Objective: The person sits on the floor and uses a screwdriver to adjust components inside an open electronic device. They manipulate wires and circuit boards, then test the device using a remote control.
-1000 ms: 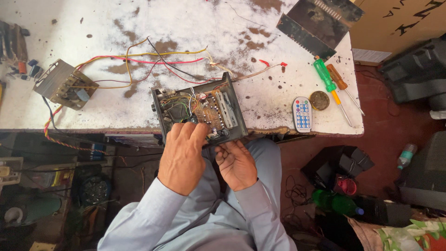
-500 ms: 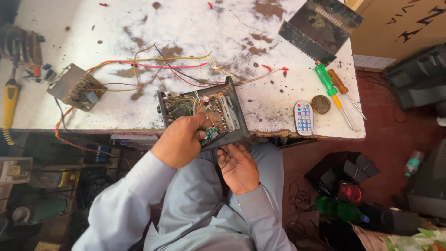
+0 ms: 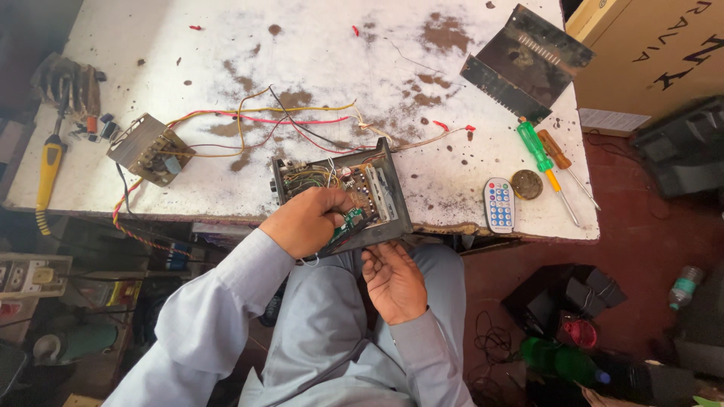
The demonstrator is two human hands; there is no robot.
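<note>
An open black electronics chassis [image 3: 388,197] with circuit boards and coloured wires rests at the near edge of the white stained table [image 3: 317,68]. My left hand [image 3: 308,221] reaches into it, fingers pinched around a small green circuit board [image 3: 351,221]. My right hand [image 3: 393,281] is below the chassis, palm up, fingers touching its front underside. Red, yellow and black wires [image 3: 256,124] run from the chassis to a transformer block [image 3: 147,149] at the left.
A small remote [image 3: 498,203], a round brown disc [image 3: 526,184], a green screwdriver [image 3: 544,164] and an orange one [image 3: 562,158] lie at the right. A black metal cover [image 3: 528,60] sits at the far right; a cardboard box [image 3: 656,53] is beyond. A yellow-handled tool [image 3: 47,169] lies at the left edge.
The view has shifted slightly. My left hand has moved further into the chassis onto the green board. My right hand stays under the front edge.
</note>
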